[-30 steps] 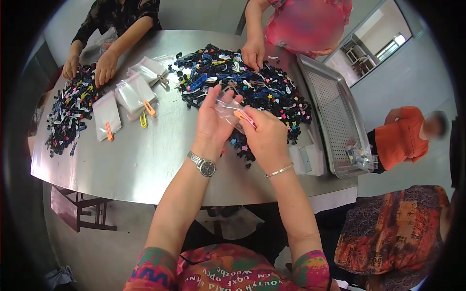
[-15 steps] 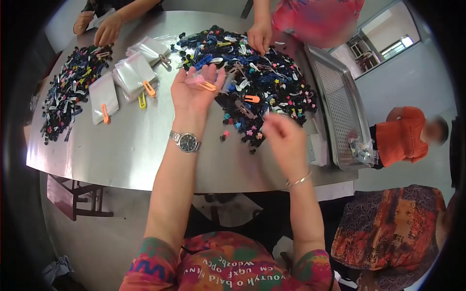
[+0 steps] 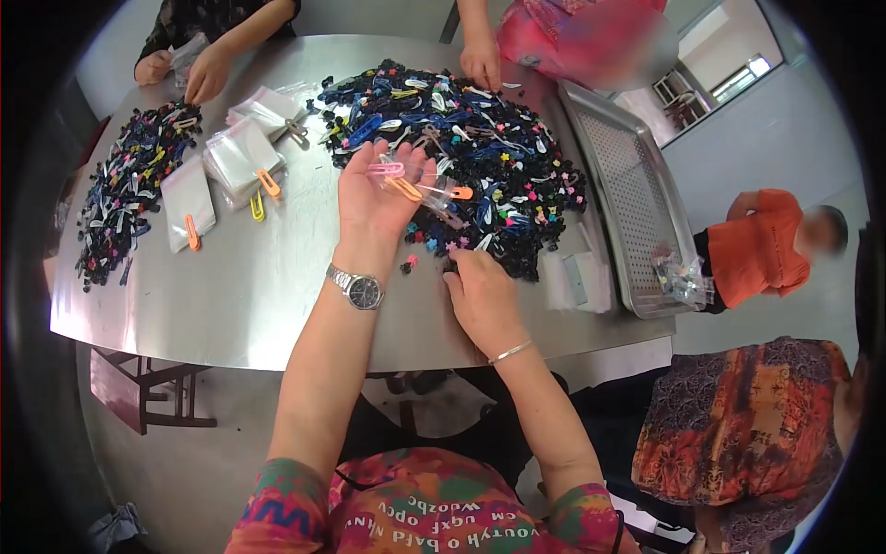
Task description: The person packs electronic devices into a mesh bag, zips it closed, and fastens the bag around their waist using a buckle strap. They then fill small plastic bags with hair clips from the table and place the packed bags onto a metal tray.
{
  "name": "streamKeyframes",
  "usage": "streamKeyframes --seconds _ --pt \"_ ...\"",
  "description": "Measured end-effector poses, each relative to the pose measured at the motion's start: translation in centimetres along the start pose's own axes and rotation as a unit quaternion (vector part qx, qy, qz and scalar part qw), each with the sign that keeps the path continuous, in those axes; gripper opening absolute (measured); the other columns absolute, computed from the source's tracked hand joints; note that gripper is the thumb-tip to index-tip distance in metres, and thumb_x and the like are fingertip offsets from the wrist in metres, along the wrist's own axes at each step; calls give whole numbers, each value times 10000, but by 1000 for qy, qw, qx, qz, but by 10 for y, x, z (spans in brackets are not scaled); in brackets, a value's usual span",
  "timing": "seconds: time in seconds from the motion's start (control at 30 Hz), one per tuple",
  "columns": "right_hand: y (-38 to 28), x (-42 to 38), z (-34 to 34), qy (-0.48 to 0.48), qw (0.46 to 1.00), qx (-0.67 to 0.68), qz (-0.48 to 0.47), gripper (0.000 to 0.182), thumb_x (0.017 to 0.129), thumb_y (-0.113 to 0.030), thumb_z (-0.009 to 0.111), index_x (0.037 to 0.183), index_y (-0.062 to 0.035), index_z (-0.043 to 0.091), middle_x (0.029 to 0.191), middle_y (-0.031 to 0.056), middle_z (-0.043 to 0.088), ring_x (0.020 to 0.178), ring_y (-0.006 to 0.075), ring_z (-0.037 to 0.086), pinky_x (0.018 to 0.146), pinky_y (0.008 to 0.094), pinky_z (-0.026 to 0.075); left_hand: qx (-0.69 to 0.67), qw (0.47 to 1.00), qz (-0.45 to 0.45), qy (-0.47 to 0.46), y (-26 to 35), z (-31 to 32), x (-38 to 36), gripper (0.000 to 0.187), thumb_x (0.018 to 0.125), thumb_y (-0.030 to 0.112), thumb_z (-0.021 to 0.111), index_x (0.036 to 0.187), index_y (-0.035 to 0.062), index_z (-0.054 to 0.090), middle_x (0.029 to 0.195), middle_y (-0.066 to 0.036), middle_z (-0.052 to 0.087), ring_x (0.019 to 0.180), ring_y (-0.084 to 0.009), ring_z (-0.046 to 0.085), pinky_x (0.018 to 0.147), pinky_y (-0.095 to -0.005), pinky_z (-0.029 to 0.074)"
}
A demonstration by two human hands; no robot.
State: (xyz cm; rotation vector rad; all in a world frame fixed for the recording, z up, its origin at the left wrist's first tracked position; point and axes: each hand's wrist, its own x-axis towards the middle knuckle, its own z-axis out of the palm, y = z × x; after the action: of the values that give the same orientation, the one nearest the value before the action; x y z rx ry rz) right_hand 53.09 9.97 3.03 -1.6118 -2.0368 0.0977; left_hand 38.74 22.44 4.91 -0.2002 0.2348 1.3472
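Observation:
My left hand (image 3: 380, 198) is palm up over the near side of a large pile of hair clips (image 3: 517, 157), fingers extended. Across its fingers and palm lie a pink snap clip (image 3: 386, 169), an orange snap clip (image 3: 404, 189) and a clear plastic bag (image 3: 432, 175). My right hand (image 3: 484, 295) is at the pile's near edge with fingers curled, its fingertips beside a pink flower clip (image 3: 452, 246). I cannot tell what those fingers hold. Just past the left hand's bag, another orange clip (image 3: 462, 193) shows on the pile.
Stacks of clear bags (image 3: 242, 157) with clips on them lie left of centre. A smaller clip pile (image 3: 138, 189) is further left, by another person's hands (image 3: 208, 74). Across the table, a second person's hand (image 3: 481, 63) touches the large pile. A perforated metal tray (image 3: 637, 185) stands right.
My right hand has moved left and towards me, to the pile's near edge. The pink clip in my left hand shows more clearly now. The whole view has shifted slightly.

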Motion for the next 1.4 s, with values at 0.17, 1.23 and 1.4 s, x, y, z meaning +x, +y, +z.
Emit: streamKeyframes --seconds 0.17,1.23,1.4 --pt "-3 8 -1 -57 998 -14 9 202 790 -97 617 975 -24 583 893 161 594 816 343 593 708 417 487 11 1000 -16 -3 -3 -4 2 224 932 251 475 1049 62 496 1020 -185 546 926 -336 563 886 -521 450" --pt "-3 35 -23 134 967 203 79 106 823 -30 617 920 -12 656 824 57 637 709 107 580 630 237 467 -83 996 7 16 3 -6 10 321 981 322 332 1092 24 377 1104 -263 491 983 -381 516 913 -579 406" --pt "-29 18 10 14 995 59 -82 194 763 -114 669 948 -59 649 907 101 620 820 266 605 716 335 497 -74 997 5 -10 11 -5 8 275 973 302 359 1061 41 367 1042 -207 493 933 -344 527 885 -564 425"
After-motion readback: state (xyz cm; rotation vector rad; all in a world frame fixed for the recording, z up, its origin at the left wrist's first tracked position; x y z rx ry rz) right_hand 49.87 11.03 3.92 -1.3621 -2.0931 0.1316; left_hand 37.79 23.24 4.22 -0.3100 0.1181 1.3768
